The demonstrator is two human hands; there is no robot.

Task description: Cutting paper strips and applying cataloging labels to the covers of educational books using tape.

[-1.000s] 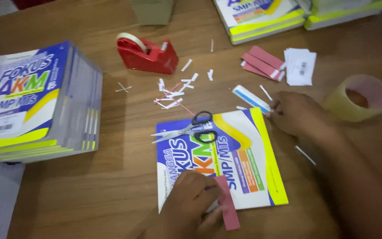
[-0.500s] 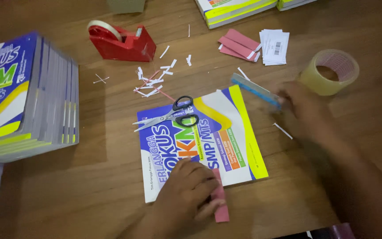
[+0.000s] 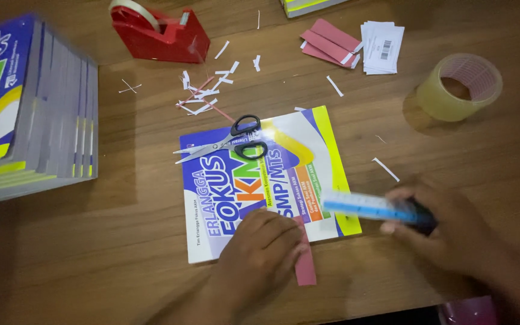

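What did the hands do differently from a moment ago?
The right hand picked up the blue and clear plastic ruler that lay beside the book's top right corner and carried it toward the person, over the colourful paperback book's lower right corner. The left hand stayed pressing the pink paper strip at the book's near edge. The black-handled scissors stayed on the cover.

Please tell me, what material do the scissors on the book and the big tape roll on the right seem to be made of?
Scissors: shiny metal blades, by their pale glint; black handles, probably plastic. Tape roll: clear, yellowish glossy film, likely plastic, since the table shows through it; the core's material cannot be told.
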